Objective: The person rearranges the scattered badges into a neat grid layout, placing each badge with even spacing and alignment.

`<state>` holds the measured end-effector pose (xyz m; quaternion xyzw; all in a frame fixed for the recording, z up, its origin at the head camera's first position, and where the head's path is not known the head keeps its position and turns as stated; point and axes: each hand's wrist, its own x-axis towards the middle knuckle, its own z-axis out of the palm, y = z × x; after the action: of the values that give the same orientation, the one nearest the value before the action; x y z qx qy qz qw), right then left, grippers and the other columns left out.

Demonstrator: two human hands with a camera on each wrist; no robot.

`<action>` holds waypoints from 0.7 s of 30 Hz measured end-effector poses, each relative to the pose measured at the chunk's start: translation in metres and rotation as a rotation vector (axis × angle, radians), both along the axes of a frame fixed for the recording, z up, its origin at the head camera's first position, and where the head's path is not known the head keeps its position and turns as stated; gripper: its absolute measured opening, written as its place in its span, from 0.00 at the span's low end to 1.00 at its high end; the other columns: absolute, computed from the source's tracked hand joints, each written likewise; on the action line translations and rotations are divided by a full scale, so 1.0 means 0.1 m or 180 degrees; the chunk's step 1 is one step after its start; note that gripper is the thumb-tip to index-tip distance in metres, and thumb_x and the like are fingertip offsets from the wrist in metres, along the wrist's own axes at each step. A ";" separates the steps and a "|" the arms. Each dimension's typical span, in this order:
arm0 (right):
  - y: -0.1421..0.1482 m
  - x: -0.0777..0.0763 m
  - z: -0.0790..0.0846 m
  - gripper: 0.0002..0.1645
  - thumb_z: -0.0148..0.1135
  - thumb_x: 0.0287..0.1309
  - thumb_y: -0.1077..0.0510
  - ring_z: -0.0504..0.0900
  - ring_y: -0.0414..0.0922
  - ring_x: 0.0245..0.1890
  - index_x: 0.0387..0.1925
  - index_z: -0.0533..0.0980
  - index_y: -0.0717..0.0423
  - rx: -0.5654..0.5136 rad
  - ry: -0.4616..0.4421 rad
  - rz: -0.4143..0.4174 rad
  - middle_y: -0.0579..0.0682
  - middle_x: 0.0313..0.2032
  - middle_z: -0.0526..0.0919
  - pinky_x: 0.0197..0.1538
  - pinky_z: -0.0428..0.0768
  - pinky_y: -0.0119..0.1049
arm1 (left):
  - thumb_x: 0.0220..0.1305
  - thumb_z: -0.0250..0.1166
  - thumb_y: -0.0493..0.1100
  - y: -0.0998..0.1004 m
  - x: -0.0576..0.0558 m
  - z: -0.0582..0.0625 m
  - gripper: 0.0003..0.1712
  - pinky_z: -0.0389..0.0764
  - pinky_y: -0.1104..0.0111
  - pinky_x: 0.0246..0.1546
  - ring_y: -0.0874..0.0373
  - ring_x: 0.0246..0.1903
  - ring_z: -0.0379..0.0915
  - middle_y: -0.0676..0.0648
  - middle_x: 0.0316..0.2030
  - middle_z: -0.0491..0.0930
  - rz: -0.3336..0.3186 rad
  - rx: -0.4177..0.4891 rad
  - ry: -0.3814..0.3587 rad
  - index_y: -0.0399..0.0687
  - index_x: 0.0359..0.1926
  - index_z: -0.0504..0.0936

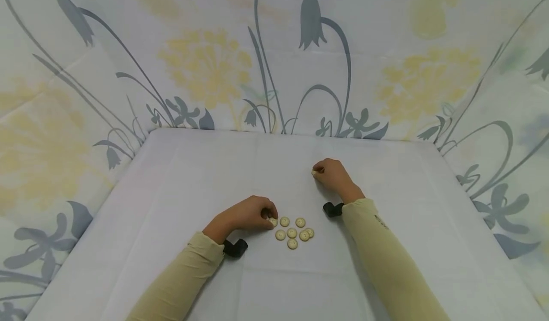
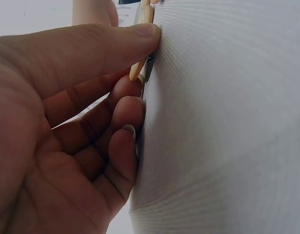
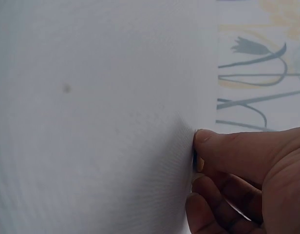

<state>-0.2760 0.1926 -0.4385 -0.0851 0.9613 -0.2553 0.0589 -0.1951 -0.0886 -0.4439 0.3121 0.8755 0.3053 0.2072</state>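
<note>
Several round cream buttons [image 1: 292, 244] lie in a loose cluster on the white cloth, two at its right side overlapping. At the cluster's left edge my left hand [image 1: 250, 214] pinches a button [image 1: 273, 222] between thumb and fingers. The left wrist view shows that button [image 2: 136, 70] tilted on edge under the thumb, the other fingers curled with their tips at the cloth. Farther back and to the right, my right hand [image 1: 333, 174] pinches another button [image 1: 315, 172] close over the cloth. Mostly hidden in the right wrist view, it shows as a tan edge [image 3: 200, 164] below the thumb.
A white cloth [image 1: 206, 168] covers the table. Behind and on both sides rises a flower-patterned fabric [image 1: 279, 73]. Black wrist cameras [image 1: 236, 248] sit low beside each hand, below beige sleeves [image 1: 386, 245].
</note>
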 end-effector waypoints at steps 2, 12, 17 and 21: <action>0.00 0.00 0.01 0.17 0.59 0.63 0.58 0.79 0.54 0.49 0.51 0.80 0.63 0.0016 -0.0001 0.0014 0.60 0.48 0.81 0.53 0.77 0.47 | 0.58 0.70 0.42 0.00 0.00 0.00 0.07 0.75 0.70 0.38 0.63 0.35 0.72 0.57 0.34 0.78 -0.0005 0.0010 0.0001 0.53 0.39 0.84; -0.02 0.00 0.03 0.17 0.59 0.64 0.59 0.79 0.55 0.49 0.50 0.80 0.63 0.0087 0.0008 0.0017 0.61 0.49 0.81 0.54 0.76 0.47 | 0.58 0.70 0.42 0.00 -0.01 0.00 0.08 0.75 0.69 0.38 0.63 0.34 0.72 0.57 0.34 0.78 -0.0026 -0.0004 0.0005 0.53 0.39 0.84; -0.02 0.00 0.03 0.17 0.59 0.64 0.57 0.79 0.54 0.49 0.50 0.80 0.62 0.0097 -0.0031 -0.0032 0.61 0.49 0.81 0.52 0.77 0.47 | 0.57 0.70 0.42 0.01 -0.02 -0.01 0.08 0.75 0.69 0.38 0.63 0.34 0.72 0.56 0.34 0.78 -0.0062 0.0046 -0.0029 0.53 0.39 0.84; -0.03 0.00 0.05 0.17 0.59 0.64 0.57 0.80 0.54 0.48 0.50 0.80 0.62 0.0093 -0.0048 -0.0030 0.60 0.49 0.81 0.51 0.77 0.46 | 0.57 0.71 0.42 0.00 -0.03 -0.01 0.08 0.75 0.70 0.38 0.64 0.34 0.72 0.57 0.34 0.78 -0.0066 0.0040 -0.0009 0.53 0.39 0.84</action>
<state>-0.2760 0.1897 -0.4334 -0.0779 0.9649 -0.2421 0.0662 -0.1978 -0.0888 -0.4449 0.3219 0.8700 0.3091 0.2097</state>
